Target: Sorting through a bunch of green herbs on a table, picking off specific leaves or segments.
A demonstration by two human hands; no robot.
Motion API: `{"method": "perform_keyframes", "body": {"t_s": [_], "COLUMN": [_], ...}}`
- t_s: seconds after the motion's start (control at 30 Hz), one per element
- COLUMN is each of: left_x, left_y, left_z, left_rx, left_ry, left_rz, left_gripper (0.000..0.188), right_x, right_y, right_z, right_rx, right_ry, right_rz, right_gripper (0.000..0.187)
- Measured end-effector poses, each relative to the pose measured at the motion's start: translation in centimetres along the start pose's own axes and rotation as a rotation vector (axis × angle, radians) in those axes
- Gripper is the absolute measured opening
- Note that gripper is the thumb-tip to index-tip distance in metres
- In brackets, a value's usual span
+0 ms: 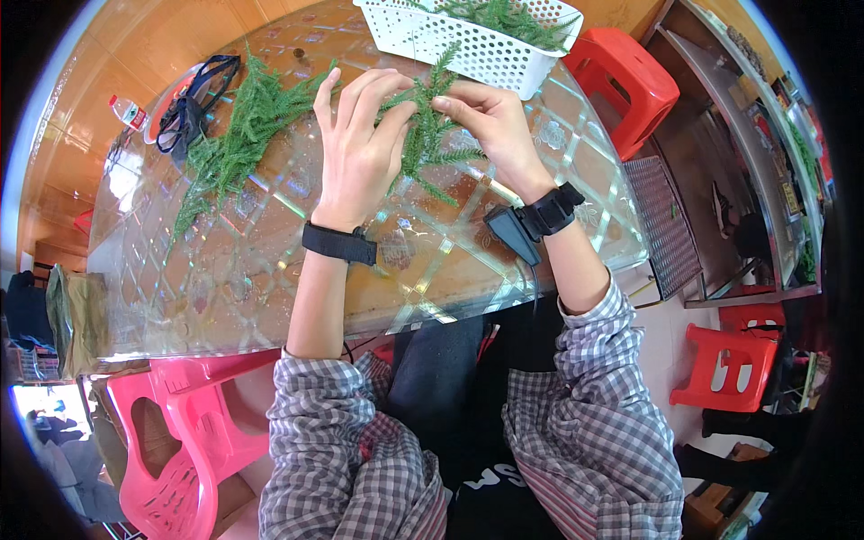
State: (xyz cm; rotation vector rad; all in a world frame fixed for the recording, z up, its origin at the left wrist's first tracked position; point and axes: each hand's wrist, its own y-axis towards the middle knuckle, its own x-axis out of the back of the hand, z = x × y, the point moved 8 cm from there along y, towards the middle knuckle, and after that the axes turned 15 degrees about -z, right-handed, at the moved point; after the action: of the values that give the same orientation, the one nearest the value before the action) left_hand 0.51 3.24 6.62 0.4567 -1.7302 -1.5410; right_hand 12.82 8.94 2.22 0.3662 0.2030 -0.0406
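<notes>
Between my two hands, above the table, is a green needle-leaved sprig, real or artificial I cannot tell. My left hand pinches its left side with thumb and forefinger, the other fingers raised. From the right, my right hand pinches the sprig near its upper part with thumb and forefinger. A loose heap of similar green sprigs lies on the table to the left of my left hand. Beyond my hands stands a white perforated basket with more of this greenery in it.
The patterned, glossy table spreads under my hands. At its far left are a dark strapped bag and a bottle. Red stools stand to the right, beside a metal shelf. A pink chair is at lower left.
</notes>
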Motion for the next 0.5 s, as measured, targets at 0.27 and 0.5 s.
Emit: {"method": "perform_keyframes", "body": {"t_s": [0.27, 0.5], "left_x": [0.1, -0.2], "left_y": [0.0, -0.1], "left_z": [-0.2, 0.1], "left_rx": [0.000, 0.064], "left_ry": [0.027, -0.005], "left_rz": [-0.023, -0.008], "left_gripper": [0.022, 0.023], "right_x": [0.8, 0.8], "right_y": [0.1, 0.0], "right_z": [1.0, 1.8], "right_rx": [0.186, 0.351], "right_ry": [-0.230, -0.400], "right_rz": [-0.126, -0.121], "right_gripper": [0.027, 0.012]}}
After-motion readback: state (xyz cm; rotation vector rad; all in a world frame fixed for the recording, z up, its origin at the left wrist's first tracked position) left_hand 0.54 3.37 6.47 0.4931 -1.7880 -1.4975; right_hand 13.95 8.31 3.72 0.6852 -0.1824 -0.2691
